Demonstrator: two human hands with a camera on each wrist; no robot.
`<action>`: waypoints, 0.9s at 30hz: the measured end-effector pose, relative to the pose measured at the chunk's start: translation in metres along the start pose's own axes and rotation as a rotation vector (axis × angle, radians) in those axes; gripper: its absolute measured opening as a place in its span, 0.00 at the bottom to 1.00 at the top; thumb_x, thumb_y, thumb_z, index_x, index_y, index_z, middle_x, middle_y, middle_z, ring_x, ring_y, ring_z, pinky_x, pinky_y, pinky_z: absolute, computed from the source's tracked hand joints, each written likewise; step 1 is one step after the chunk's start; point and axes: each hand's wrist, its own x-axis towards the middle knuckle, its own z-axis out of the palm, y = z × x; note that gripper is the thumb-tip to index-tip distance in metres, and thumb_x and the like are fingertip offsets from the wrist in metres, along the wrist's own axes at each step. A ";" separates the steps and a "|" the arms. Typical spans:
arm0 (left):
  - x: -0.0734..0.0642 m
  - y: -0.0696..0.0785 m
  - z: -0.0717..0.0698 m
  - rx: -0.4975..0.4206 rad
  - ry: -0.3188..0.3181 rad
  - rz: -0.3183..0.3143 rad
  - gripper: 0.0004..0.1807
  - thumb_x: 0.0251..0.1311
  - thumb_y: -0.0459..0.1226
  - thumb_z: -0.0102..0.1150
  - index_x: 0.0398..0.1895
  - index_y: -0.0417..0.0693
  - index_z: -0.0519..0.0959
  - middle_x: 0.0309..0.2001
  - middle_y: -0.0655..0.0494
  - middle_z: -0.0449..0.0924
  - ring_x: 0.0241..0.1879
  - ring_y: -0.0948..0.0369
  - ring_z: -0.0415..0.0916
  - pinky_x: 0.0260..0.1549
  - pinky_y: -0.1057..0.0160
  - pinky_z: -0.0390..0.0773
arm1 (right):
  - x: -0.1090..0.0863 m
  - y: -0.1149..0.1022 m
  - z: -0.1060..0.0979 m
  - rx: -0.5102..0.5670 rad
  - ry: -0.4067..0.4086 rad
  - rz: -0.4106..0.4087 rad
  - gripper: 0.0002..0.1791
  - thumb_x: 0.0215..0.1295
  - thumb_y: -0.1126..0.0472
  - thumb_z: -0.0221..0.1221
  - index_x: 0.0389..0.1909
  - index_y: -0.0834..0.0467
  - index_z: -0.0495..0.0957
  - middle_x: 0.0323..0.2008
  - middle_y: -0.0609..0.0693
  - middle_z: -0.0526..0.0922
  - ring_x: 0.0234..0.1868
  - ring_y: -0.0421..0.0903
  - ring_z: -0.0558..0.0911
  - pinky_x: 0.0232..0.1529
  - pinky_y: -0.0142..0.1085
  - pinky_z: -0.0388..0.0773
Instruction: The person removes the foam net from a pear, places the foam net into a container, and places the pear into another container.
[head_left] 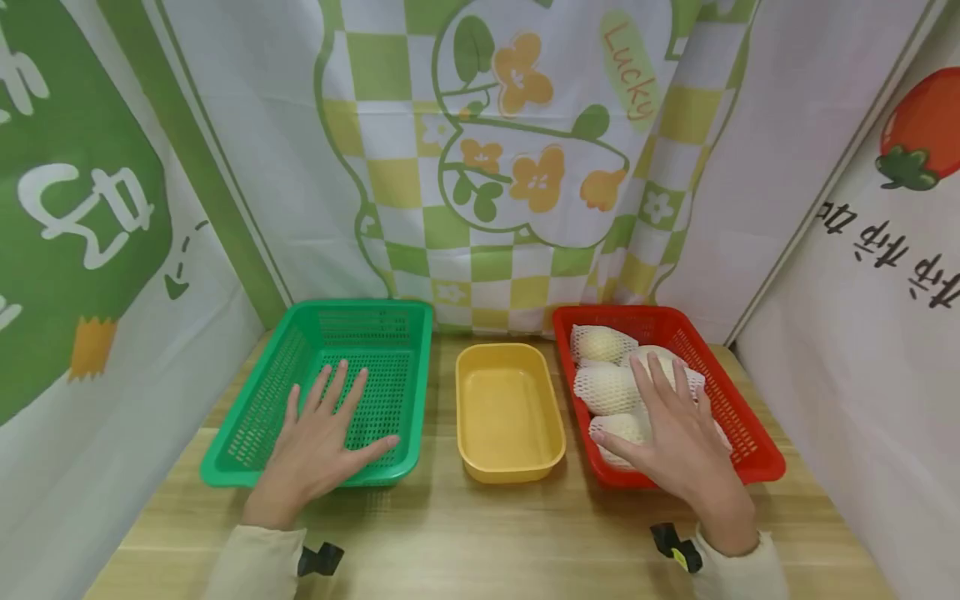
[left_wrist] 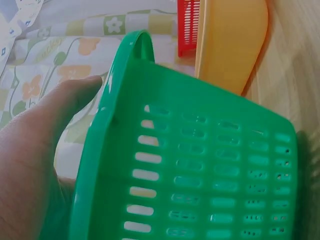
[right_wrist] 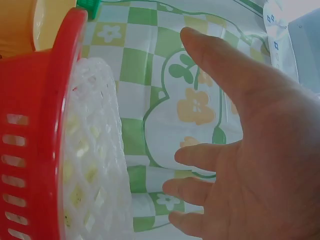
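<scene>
My left hand (head_left: 318, 442) is spread over the near part of a green plastic basket (head_left: 425, 375), fingers straight and holding nothing. In the left wrist view its thumb (left_wrist: 75, 97) shows beside the slotted basket wall. My right hand (head_left: 678, 433), fingers spread, hovers over a red plastic basket (head_left: 750, 425). Inside that basket lie several pale round fruits (head_left: 603, 387) in white foam nets, partly hidden by the hand. From the right wrist view, a gap shows between the fingers and the netted fruit (right_wrist: 92, 150). The green basket has nothing in it.
Between the two baskets stands a yellow plastic tub (head_left: 510, 408) on the wooden table (head_left: 480, 533). A patterned cloth (head_left: 525, 167) hangs behind, and white printed cloth walls (head_left: 862, 333) close in both sides.
</scene>
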 end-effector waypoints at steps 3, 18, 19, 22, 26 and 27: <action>-0.001 0.004 0.001 0.003 -0.018 0.006 0.60 0.64 0.74 0.53 0.88 0.52 0.44 0.87 0.40 0.39 0.85 0.36 0.38 0.77 0.22 0.40 | -0.001 -0.001 -0.004 0.005 -0.040 0.000 0.63 0.61 0.20 0.59 0.87 0.48 0.44 0.86 0.61 0.47 0.85 0.70 0.43 0.76 0.79 0.42; -0.002 0.026 0.014 -0.012 -0.065 0.242 0.55 0.71 0.67 0.53 0.85 0.37 0.50 0.86 0.42 0.45 0.85 0.42 0.48 0.81 0.34 0.54 | -0.015 0.033 -0.027 0.049 -0.112 -0.130 0.47 0.58 0.24 0.67 0.69 0.52 0.77 0.65 0.57 0.82 0.62 0.59 0.82 0.60 0.63 0.82; -0.001 0.027 0.015 -0.008 -0.066 0.257 0.55 0.71 0.66 0.54 0.85 0.37 0.50 0.86 0.42 0.45 0.85 0.42 0.48 0.81 0.35 0.55 | -0.015 0.034 -0.027 0.051 -0.130 -0.124 0.47 0.57 0.24 0.66 0.68 0.52 0.78 0.64 0.56 0.83 0.62 0.59 0.82 0.60 0.62 0.82; 0.001 0.032 0.020 0.005 -0.065 0.294 0.55 0.71 0.65 0.56 0.84 0.37 0.51 0.86 0.42 0.46 0.85 0.43 0.48 0.80 0.36 0.57 | -0.014 0.039 -0.024 0.056 -0.167 -0.105 0.47 0.57 0.23 0.66 0.67 0.53 0.79 0.63 0.56 0.83 0.61 0.58 0.82 0.60 0.62 0.83; 0.003 0.037 0.027 0.028 -0.061 0.323 0.54 0.70 0.63 0.58 0.84 0.35 0.52 0.86 0.40 0.48 0.85 0.43 0.49 0.80 0.38 0.59 | -0.014 0.046 -0.016 0.078 -0.187 -0.073 0.47 0.57 0.24 0.68 0.67 0.53 0.79 0.65 0.57 0.82 0.63 0.59 0.80 0.62 0.64 0.81; 0.003 0.037 0.028 0.033 -0.058 0.328 0.54 0.70 0.63 0.58 0.84 0.35 0.53 0.85 0.40 0.49 0.84 0.43 0.50 0.80 0.38 0.60 | -0.013 0.047 -0.013 0.086 -0.189 -0.070 0.46 0.57 0.25 0.68 0.67 0.53 0.79 0.65 0.58 0.82 0.63 0.59 0.80 0.63 0.64 0.80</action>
